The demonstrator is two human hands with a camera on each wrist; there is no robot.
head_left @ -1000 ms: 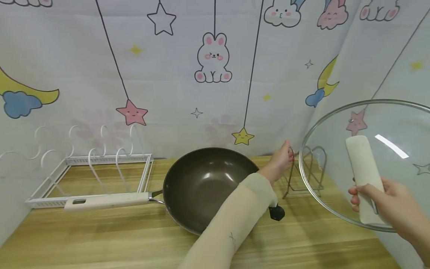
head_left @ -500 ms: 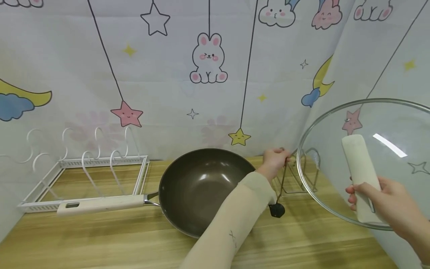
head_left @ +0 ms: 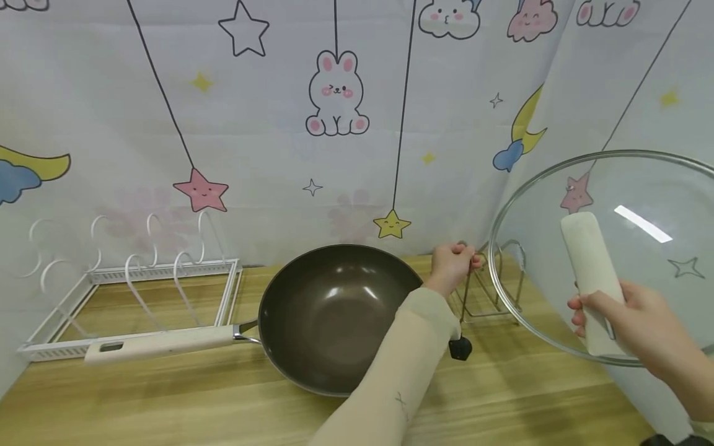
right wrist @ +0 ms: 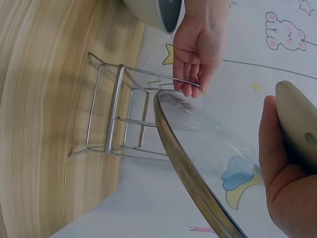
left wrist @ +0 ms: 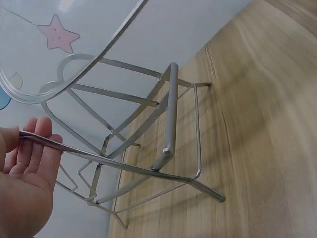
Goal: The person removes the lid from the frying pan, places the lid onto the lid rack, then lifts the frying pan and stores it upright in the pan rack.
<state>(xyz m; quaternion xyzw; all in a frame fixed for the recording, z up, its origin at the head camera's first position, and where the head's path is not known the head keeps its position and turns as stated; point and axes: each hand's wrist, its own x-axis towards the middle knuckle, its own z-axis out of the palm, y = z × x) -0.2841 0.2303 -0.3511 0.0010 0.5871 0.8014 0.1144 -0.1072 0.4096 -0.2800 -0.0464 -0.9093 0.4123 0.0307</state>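
The left hand (head_left: 452,267) pinches the left side of a metal rack (left wrist: 171,111) between thumb and fingers. The right hand (head_left: 641,325) grips the pale handle (head_left: 592,266) of a glass lid (head_left: 652,260), holding it tilted above the table (head_left: 223,402), right of the left hand. The rack stands at the far right, partly behind the lid. Left of the left hand sits a pan (head_left: 329,322); farther left is a white rack (head_left: 162,271).
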